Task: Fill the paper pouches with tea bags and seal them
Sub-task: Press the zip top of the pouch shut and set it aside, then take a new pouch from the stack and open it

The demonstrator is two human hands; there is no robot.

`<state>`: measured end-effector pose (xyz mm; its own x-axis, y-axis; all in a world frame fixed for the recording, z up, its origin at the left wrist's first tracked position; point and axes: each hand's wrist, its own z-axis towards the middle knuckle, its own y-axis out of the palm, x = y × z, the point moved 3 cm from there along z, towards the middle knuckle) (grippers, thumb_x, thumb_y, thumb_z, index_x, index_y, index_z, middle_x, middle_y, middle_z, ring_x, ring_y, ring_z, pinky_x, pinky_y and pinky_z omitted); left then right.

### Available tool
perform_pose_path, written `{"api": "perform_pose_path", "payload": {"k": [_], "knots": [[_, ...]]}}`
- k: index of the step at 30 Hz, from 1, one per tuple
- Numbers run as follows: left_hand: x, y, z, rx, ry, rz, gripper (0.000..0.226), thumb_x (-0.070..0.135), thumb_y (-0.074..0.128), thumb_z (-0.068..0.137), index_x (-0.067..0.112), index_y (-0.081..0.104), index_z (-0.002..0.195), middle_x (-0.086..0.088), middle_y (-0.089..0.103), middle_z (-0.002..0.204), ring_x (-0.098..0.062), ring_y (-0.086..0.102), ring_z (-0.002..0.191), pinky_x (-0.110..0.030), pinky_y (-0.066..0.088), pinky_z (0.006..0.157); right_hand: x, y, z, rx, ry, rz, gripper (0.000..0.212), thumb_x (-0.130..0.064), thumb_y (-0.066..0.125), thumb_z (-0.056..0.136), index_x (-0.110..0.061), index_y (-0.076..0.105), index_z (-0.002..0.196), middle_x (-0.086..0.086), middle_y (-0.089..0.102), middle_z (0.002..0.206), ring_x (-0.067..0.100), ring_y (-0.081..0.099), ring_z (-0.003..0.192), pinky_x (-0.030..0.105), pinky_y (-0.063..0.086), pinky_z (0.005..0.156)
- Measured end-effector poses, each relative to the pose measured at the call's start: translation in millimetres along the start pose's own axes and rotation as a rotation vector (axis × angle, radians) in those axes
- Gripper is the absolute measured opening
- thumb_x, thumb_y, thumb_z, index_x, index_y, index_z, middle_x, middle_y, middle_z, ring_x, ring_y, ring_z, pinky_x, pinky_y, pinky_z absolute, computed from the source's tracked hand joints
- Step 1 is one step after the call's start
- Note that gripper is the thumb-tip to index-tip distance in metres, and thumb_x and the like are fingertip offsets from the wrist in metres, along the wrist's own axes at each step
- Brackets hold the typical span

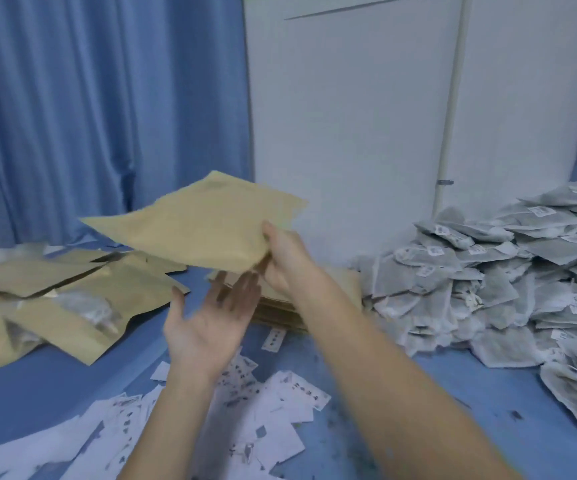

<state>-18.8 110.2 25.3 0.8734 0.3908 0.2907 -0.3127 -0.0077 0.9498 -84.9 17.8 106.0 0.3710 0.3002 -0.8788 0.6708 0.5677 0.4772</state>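
Right hand [282, 258] pinching one brown paper pouch [197, 223] at its right corner, thumb on top and fingers curled below; pouch lifted in the air, tilted, above the blue surface [436, 403], flat and seemingly still empty. Left hand [207, 323] just under the pouch, palm up, fingers straight and relaxed, holding nothing, not touching the paper as far as visible.

On progress: some part done, much left. At the left, a loose pile of filled pouches [65, 306], a few with a clear window showing grey content inside; whether sealed, not possible to tell. Behind the hands, a neat stack [280, 306] of flat pouches, still waiting. At the right, a big heap of tea bags [509, 271], so probably many more pouches to fill. Judged step now: taking a fresh pouch and opening it before filling.

On materials: pouch of thin kraft paper, matte, slightly wavy, easy to bend and crease. Tea bags of grey mesh fabric, square, soft and puffy, each with a small white printed tag. In front, scattered white paper slips [273, 410] with dark print, flat and light. Dark crumbs, perhaps tea dust, on the smooth blue surface.
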Motion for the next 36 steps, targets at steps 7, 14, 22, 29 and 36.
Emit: {"api": "perform_pose_path", "payload": {"k": [7, 14, 22, 29, 36], "knots": [[55.3, -37.7, 31.7, 0.309, 0.074, 0.244, 0.057, 0.044, 0.044, 0.097, 0.007, 0.037, 0.139, -0.021, 0.052, 0.13, -0.038, 0.056, 0.11, -0.049, 0.045, 0.086, 71.7, 83.3, 83.7, -0.002, 0.131, -0.171, 0.042, -0.035, 0.038, 0.098, -0.008, 0.04, 0.13, 0.017, 0.051, 0.123, 0.037, 0.057, 0.109, 0.039, 0.053, 0.08], [40.3, -61.4, 74.2, 0.392, 0.006, 0.265, 0.045, 0.037, 0.053, 0.093, 0.002, 0.046, 0.118, -0.022, 0.049, 0.133, -0.041, 0.055, 0.11, -0.049, 0.044, 0.097, 102.2, 3.2, 124.0, 0.169, -0.049, -0.728, 0.023, -0.028, 0.047, 0.091, -0.011, 0.056, 0.104, 0.008, 0.059, 0.093, 0.029, 0.056, 0.102, 0.033, 0.046, 0.08], [20.2, -81.4, 92.2, 0.482, -0.056, 0.301, 0.05, 0.031, 0.061, 0.089, 0.003, 0.042, 0.126, -0.024, 0.054, 0.116, -0.044, 0.053, 0.111, -0.047, 0.048, 0.087, 108.7, -107.0, 135.6, 0.178, 0.015, -1.928, 0.098, -0.074, 0.047, 0.075, -0.014, 0.015, 0.147, 0.003, 0.026, 0.15, 0.025, 0.02, 0.139, 0.048, 0.006, 0.113], [-34.7, -72.0, 85.8, 0.415, -0.168, 0.528, 0.022, 0.028, 0.067, 0.085, 0.007, 0.06, 0.086, -0.014, 0.063, 0.092, -0.024, 0.066, 0.091, -0.038, 0.056, 0.08, 110.0, -92.4, 66.6, 0.464, -0.884, -1.973, 0.028, -0.035, 0.088, 0.05, -0.026, 0.071, 0.07, -0.004, 0.058, 0.049, 0.016, 0.06, 0.049, 0.032, 0.055, 0.069], [-48.9, -37.9, 68.5, 0.305, 0.023, 0.551, 0.027, 0.032, 0.05, 0.097, 0.008, 0.063, 0.095, -0.002, 0.065, 0.079, -0.014, 0.066, 0.077, -0.029, 0.053, 0.077, 101.1, -65.1, 5.1, 0.232, -1.046, -1.605, 0.01, 0.001, 0.067, 0.077, -0.001, 0.069, 0.086, 0.013, 0.064, 0.075, 0.026, 0.062, 0.069, 0.035, 0.047, 0.066]]}}
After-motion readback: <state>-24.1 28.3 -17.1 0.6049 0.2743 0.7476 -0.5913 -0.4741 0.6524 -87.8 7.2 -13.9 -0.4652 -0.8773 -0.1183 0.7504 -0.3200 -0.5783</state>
